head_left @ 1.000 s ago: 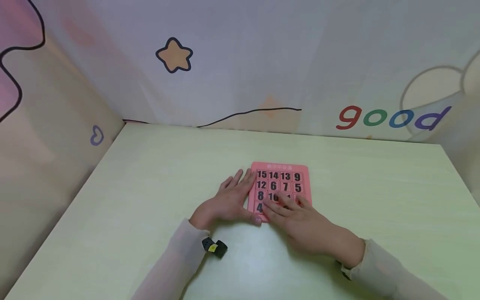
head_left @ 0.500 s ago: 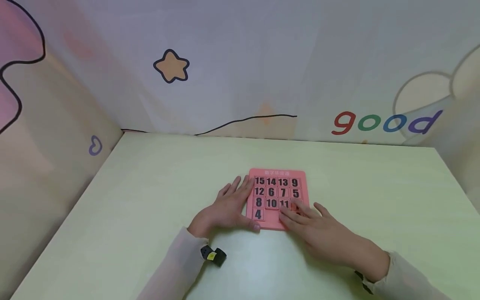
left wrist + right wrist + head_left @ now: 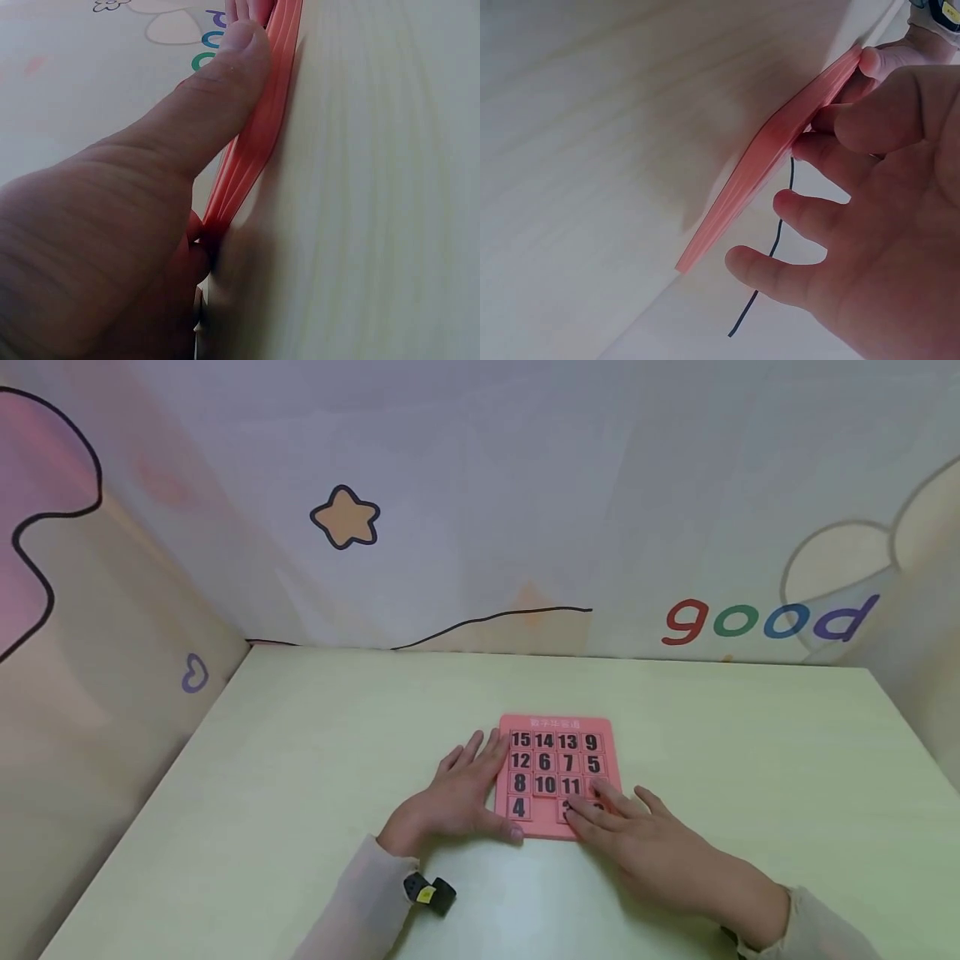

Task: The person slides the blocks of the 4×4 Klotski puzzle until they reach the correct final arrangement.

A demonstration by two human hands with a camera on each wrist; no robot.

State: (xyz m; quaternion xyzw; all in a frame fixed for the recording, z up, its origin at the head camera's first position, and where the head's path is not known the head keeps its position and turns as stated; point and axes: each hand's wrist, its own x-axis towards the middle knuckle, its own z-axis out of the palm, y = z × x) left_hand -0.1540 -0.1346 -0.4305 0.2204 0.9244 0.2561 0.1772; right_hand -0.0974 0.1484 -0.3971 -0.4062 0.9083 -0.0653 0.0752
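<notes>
A pink sliding number puzzle (image 3: 543, 812) with black numerals lies flat on the table in the head view. In its bottom row a gap shows right of the 4 tile (image 3: 519, 808). My left hand (image 3: 457, 802) rests at the left side, fingers spread along that edge and the thumb (image 3: 217, 86) against the near edge. Over the lower right tiles lies my right hand (image 3: 667, 852), its fingertips touching them and partly covering a tile that looks like a 3 (image 3: 564, 811). Tiles at the lower right corner are mostly hidden. In the right wrist view the right fingers (image 3: 802, 214) are spread beside the puzzle's edge.
The pale green table (image 3: 360, 735) extends around the puzzle. Behind it stands a printed wall (image 3: 480, 510) with a star and the word "good"; another printed wall (image 3: 135, 610) borders the left. A small black device (image 3: 431, 893) sits at the left wrist.
My right hand has shifted right across the bottom row, baring the 10 and 11 tiles and the gap. The left hand stays at the puzzle's edge. The head view has tilted up slightly.
</notes>
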